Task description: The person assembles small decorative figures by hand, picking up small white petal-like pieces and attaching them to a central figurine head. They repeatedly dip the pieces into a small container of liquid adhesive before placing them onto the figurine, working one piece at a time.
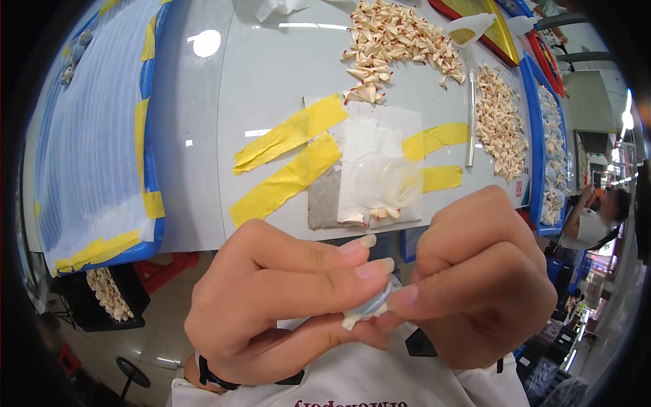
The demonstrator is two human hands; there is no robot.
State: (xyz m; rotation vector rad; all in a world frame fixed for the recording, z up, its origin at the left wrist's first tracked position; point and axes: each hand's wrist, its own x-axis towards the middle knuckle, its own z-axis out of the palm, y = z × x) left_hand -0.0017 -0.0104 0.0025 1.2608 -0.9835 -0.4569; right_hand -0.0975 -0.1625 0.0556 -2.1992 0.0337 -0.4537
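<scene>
Close to my body, below the table's front edge, my left hand point(271, 298) pinches a small pale blue and cream figure piece point(369, 309) between thumb and fingers. From the other side my right hand point(481, 278) grips the same piece with thumb and forefinger. Fingers hide much of it, so its full shape cannot be made out. Just beyond the hands, a clear plastic cup point(388, 182) stands on a white sheet over a grey board point(325, 203). A few cream pieces with red tips point(385, 213) lie at the cup's near side.
Yellow tape strips point(288, 180) run off the board. Heaped cream pieces point(400, 34) lie at the back, with another heap point(500, 122) to the right beside a thin metal rod point(471, 119). A white squeeze bottle point(471, 28) lies behind. A cloth-covered blue tray point(95, 149) is at left.
</scene>
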